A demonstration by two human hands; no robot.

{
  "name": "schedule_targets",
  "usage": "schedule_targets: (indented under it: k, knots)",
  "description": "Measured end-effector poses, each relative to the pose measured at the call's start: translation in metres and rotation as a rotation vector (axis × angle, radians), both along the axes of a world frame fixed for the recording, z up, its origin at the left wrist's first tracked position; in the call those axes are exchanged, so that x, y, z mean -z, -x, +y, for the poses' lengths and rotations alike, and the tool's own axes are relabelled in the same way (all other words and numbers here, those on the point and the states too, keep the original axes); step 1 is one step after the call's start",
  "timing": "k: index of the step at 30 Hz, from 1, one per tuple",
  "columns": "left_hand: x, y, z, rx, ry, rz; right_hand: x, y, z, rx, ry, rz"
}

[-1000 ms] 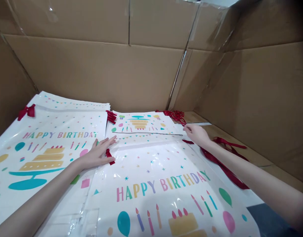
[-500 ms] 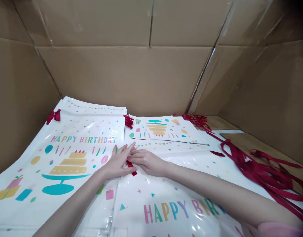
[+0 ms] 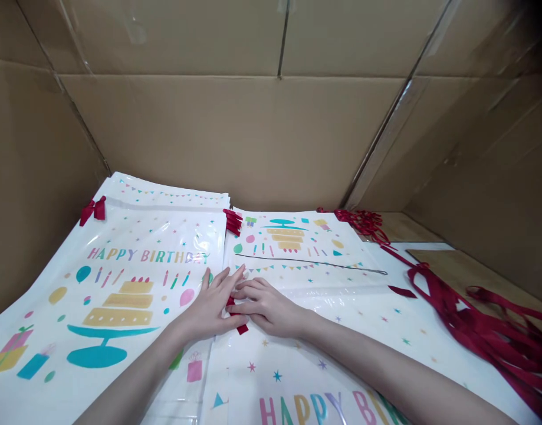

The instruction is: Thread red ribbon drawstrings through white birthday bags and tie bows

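Observation:
My left hand [image 3: 211,304] lies over the inner edges of two piles of printed plastic bags, its fingers stretched and the thumb reaching right beneath a dark red ribbon [image 3: 242,329]. Curled fingers of my right hand [image 3: 271,308] press on that ribbon from the other side, and they partly hide it. The ribbon's cut end shows below the fingers. Under my hands are the left bag pile [image 3: 133,236] and the right bag pile [image 3: 341,301], both reading "HAPPY BIRTHDAY" with cakes and candles.
A thin dark looped wire [image 3: 315,262] lies across the right bags. Red bows sit at the left pile's corners, one bow [image 3: 94,209] at far left. Long red ribbons [image 3: 465,319] spread at right by a cardboard piece [image 3: 456,265]. Tall cardboard walls [image 3: 226,136] enclose the back and sides.
The view has shifted slightly. My right hand's fingers have spread a little and shifted on the ribbon; my left hand stays in nearly the same place.

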State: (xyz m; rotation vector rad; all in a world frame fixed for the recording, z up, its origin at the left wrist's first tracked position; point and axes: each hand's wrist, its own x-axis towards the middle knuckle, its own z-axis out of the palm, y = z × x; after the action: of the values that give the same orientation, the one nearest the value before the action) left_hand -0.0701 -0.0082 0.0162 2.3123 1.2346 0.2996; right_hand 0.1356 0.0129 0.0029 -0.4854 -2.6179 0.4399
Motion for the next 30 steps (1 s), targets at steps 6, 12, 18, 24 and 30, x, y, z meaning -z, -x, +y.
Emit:
schedule_targets:
  k: [6,12,18,24,30]
  knots:
    - [-0.0051,-0.0022,-0.0026,-0.018,0.013,0.020,0.0054,-0.0024,0.0021,-0.001,0.030,0.155]
    - [-0.0028,0.0002,-0.0022,-0.011,-0.012,0.031,0.0046,-0.0021,0.0023,0.011,0.041,0.182]
    - [-0.0001,0.0018,-0.0009,-0.003,-0.042,0.032,-0.0014,0.0006,-0.0017,0.020,0.034,0.124]
    - [-0.0005,0.0036,-0.0012,0.009,-0.038,0.023,-0.0040,0.0011,-0.0027,0.020,-0.018,-0.073]
    - [0.0034,0.0065,0.0018,0.026,-0.049,0.049,-0.0006,0.0016,-0.0009,0.031,-0.049,-0.113]
